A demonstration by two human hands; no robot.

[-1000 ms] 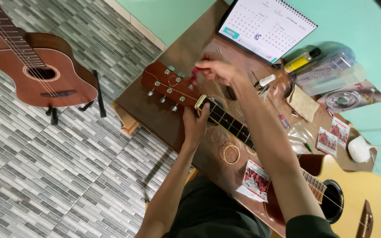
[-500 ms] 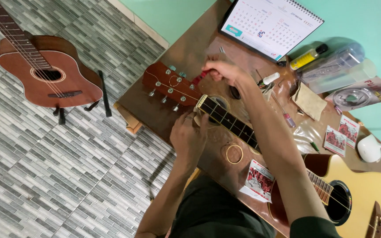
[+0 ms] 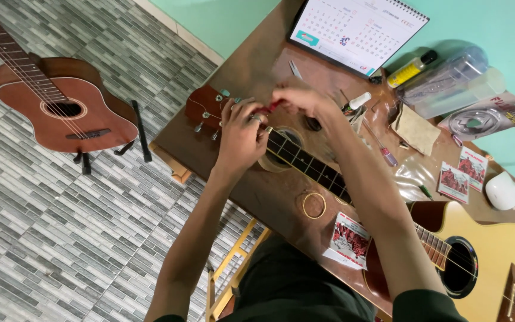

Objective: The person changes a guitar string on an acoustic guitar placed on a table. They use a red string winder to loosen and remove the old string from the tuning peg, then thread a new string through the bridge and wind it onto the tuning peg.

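Both hands met at the headstock [image 3: 210,110] near the worktop's [image 3: 257,197] left edge, the left hand [image 3: 242,134] closed over it, the right hand [image 3: 302,100] pinching a red tool [image 3: 274,106]; restringing looked unfinished, with coiled string [image 3: 313,204] still lying loose.

Headstock [image 3: 207,110] half hidden beneath left hand [image 3: 242,134].

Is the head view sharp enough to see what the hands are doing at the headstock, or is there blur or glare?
Head view: light is even, shadows soft. The left hand and right hand are slightly motion-blurred over the guitar headstock, so the fingers' grip is unclear. The calendar is bright, not washed out. The floor guitar is sharp.
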